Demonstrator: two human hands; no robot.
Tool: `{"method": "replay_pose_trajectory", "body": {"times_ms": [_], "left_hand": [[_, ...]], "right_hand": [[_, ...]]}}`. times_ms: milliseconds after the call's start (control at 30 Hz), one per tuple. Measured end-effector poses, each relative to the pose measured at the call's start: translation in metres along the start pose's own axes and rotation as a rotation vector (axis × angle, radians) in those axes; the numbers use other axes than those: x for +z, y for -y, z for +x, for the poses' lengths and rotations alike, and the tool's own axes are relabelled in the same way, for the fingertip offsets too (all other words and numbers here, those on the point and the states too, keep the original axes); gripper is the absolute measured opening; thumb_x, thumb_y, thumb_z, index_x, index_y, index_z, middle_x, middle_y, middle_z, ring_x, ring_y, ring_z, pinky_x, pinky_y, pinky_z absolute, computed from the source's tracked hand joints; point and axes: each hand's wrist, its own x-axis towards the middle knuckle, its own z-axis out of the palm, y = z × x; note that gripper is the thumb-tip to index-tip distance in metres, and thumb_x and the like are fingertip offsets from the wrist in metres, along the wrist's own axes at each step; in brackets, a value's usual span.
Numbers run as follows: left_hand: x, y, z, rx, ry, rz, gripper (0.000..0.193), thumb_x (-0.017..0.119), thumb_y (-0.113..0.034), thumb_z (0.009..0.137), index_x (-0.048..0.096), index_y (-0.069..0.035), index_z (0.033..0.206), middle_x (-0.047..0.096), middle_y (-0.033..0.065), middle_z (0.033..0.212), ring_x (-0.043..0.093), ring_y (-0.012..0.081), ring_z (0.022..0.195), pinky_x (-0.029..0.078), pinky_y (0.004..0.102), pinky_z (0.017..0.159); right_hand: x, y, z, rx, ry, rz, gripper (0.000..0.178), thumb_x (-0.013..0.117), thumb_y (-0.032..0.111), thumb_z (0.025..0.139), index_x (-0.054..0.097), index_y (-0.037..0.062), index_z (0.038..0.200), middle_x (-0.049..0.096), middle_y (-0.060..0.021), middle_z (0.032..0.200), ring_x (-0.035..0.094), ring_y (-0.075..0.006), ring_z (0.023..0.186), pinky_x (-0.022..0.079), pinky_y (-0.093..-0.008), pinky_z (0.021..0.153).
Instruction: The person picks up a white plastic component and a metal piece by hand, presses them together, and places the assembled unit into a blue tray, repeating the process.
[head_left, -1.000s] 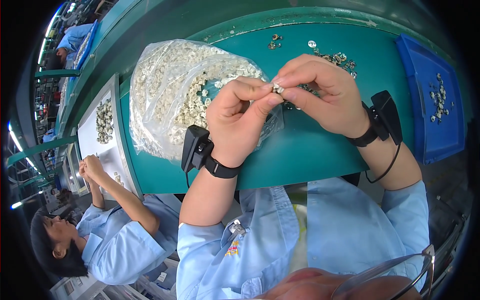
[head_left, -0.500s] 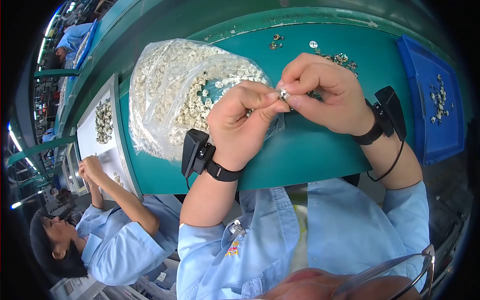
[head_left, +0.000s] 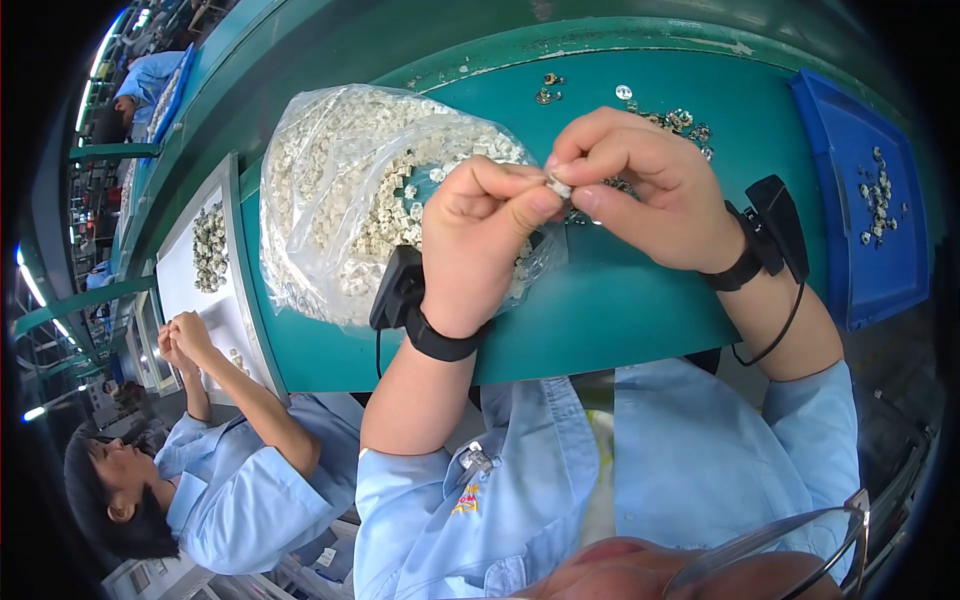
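A worker's left hand (head_left: pixel 480 235) and right hand (head_left: pixel 640 185) met in a narrow fingertip grip on a small pale part (head_left: pixel 560 186) above the teal table (head_left: pixel 620 310), apparently mid-assembly; the next move likely called for fine alignment. A clear bag of parts (head_left: pixel 350 190) lay at nine o'clock, a blue tray (head_left: pixel 860 260) at three, and a co-worker (head_left: pixel 230 480) sat at seven.

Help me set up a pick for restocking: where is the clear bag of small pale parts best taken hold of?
Take the clear bag by its loose, crumpled film at the open end beside the left hand, coming from the person's side. There the plastic is slack and gathers into a grip; the far body bulges with pale parts and would likely slip.
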Motion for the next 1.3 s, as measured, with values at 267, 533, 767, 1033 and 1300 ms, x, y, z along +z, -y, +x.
{"method": "replay_pose_trajectory", "body": {"times_ms": [267,533,767,1033,1300], "left_hand": [[-0.009,0.006,0.003,-0.308,0.016,-0.307,0.007,0.055,-0.010,0.084,0.054,-0.003,0.083,0.060,0.0070,0.082,0.056,0.0125,0.076,0.045,0.0245,0.071],[-0.007,0.005,0.004,-0.312,0.053,-0.316,0.017,0.057,-0.015,0.083,0.052,-0.006,0.097,0.059,0.0052,0.090,0.055,0.0146,0.086,0.042,0.0278,0.076],[-0.004,0.003,0.005,-0.295,0.048,-0.301,0.031,0.057,-0.009,0.082,0.042,-0.006,0.109,0.059,0.0046,0.089,0.054,0.0116,0.083,0.043,0.0238,0.073],[-0.004,-0.001,0.006,-0.270,0.137,-0.310,0.034,0.057,-0.008,0.083,0.042,-0.004,0.113,0.059,0.0047,0.091,0.055,0.0104,0.082,0.044,0.0232,0.072],[-0.020,-0.008,0.010,-0.154,-0.003,0.192,0.023,0.053,-0.007,0.084,0.051,-0.002,0.106,0.059,0.0057,0.091,0.056,0.0120,0.080,0.044,0.0231,0.073]], "right_hand": [[0.001,-0.004,0.003,-0.154,-0.042,-0.290,0.027,0.065,-0.004,0.065,0.059,0.0044,0.089,0.058,-0.0078,0.089,0.055,-0.0224,0.083,0.043,-0.0314,0.072],[0.006,0.004,0.002,-0.262,-0.109,-0.502,0.030,0.065,-0.004,0.062,0.059,0.0048,0.090,0.057,-0.0084,0.084,0.054,-0.0260,0.079,0.043,-0.0334,0.070],[0.011,0.003,0.003,-0.257,-0.098,-0.498,0.033,0.065,-0.003,0.060,0.059,0.0049,0.091,0.056,-0.0077,0.083,0.053,-0.0265,0.078,0.043,-0.0340,0.069],[0.004,0.011,0.006,-0.312,-0.083,-0.492,0.030,0.068,0.003,0.060,0.060,0.0044,0.089,0.055,-0.0069,0.081,0.051,-0.0258,0.076,0.042,-0.0345,0.068],[-0.014,0.014,0.009,-0.317,-0.212,-0.611,0.020,0.068,0.005,0.064,0.061,0.0031,0.083,0.055,-0.0064,0.077,0.051,-0.0233,0.073,0.041,-0.0327,0.066]]}}
